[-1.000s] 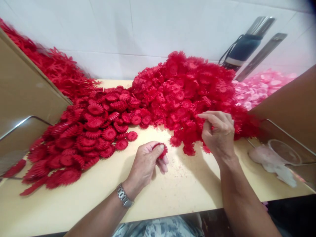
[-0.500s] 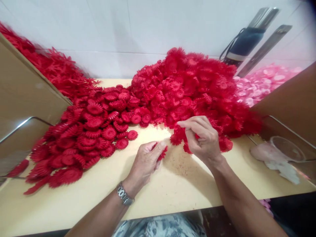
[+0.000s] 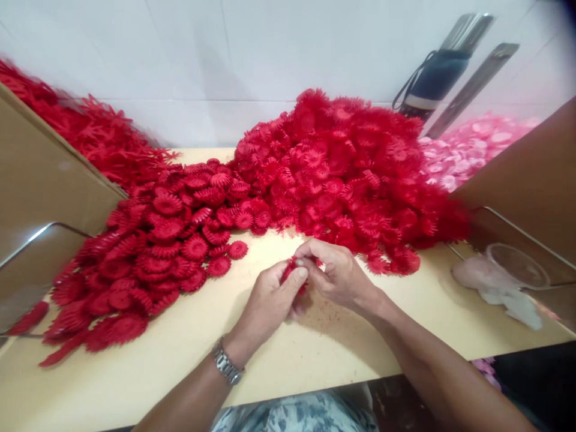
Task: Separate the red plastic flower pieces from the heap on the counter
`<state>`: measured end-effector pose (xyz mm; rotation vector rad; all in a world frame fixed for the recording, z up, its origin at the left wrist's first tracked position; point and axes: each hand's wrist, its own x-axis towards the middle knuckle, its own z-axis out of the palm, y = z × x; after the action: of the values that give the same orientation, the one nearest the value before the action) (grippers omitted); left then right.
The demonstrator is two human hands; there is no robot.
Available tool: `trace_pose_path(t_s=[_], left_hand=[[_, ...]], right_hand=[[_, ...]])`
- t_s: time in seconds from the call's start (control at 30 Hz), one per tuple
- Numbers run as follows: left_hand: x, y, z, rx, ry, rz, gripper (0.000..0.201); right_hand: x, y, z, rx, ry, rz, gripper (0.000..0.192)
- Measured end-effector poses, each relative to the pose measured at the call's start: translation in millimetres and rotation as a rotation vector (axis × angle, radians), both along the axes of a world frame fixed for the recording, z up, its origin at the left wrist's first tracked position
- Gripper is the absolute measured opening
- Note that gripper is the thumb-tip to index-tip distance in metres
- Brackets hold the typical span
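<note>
My left hand [image 3: 270,300], with a metal watch on its wrist, pinches a red plastic flower piece [image 3: 290,271] between thumb and fingers. Meeting it from the right, my right hand [image 3: 335,273] closes its fingertips on a small red piece, mostly hidden, pressed against the one in the left. Both hands hover just above the pale yellow table [image 3: 315,348]. Behind them rises a big heap of loose small red flower pieces [image 3: 342,168]. A flatter pile of larger red flower discs [image 3: 153,252] spreads out to the left of my hands.
A cardboard box wall [image 3: 40,180] stands at the left, with spiky red pieces [image 3: 94,138] behind it. Another brown box wall [image 3: 531,180] rises at the right, pink pieces [image 3: 468,150] beyond it. A clear cup and plastic bag [image 3: 508,282] lie at the right. Metal bars lean on the white wall.
My right hand left the big red heap with a small piece and moved down-left to meet my left hand. The left hand stayed in place, holding its piece.
</note>
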<state>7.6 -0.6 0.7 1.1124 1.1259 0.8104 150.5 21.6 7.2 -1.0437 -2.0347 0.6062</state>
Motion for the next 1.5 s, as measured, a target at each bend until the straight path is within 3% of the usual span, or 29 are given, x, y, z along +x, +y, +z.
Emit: trace_pose_path(t_s=[0.1,0.27,0.4,0.5,0.57,0.67,0.73,0.87,0.97,1.07,1.2,1.33,1.5], left_hand=[[2,2,1.6,0.008,-0.108,0.049,0.016],[-2,2,0.7,-0.067,-0.149,0.119,0.015],[-4,2,0.5,-0.115,-0.122,0.157,0.018],[-2,2,2.4,-0.12,-0.128,0.163,0.023],[-2,2,3.8,-0.081,-0.153,0.173,0.028],[-3,1,4.7,-0.038,-0.164,0.174,0.033],[-4,1,3.9,-0.027,-0.14,0.162,0.038],[-5,2,-0.3,0.042,-0.049,0.159,0.047],[-4,1,-1.5,0.051,-0.023,0.154,0.049],[-4,-1,1.2,0.038,0.001,0.121,0.052],[-4,-3,4.7,0.073,0.065,0.073,0.044],[-4,-1,3.5,0.06,0.053,-0.003,0.03],[-3,1,3.9,0.021,-0.001,0.008,0.028]], right_hand=[[-1,-1,0.6,0.108,0.0,-0.111,0.012],[11,3,5.7,0.276,0.005,-0.288,0.012],[50,17,7.3,0.483,-0.156,-0.746,0.015],[78,26,5.0,0.43,-0.458,-1.01,0.017],[85,29,4.5,0.402,-0.545,-1.088,0.016],[77,26,8.3,0.463,-0.421,-1.007,0.018],[60,20,12.6,0.435,-0.219,-0.777,0.017],[17,5,14.7,0.054,0.082,-0.114,0.013],[-2,-1,10.0,-0.13,0.103,0.106,0.014],[-4,-1,5.8,-0.114,0.053,0.118,0.012],[3,3,2.9,0.103,-0.076,0.061,0.017],[2,3,1.1,0.292,-0.096,-0.137,0.019],[4,5,2.9,0.45,-0.186,-0.33,0.019]])
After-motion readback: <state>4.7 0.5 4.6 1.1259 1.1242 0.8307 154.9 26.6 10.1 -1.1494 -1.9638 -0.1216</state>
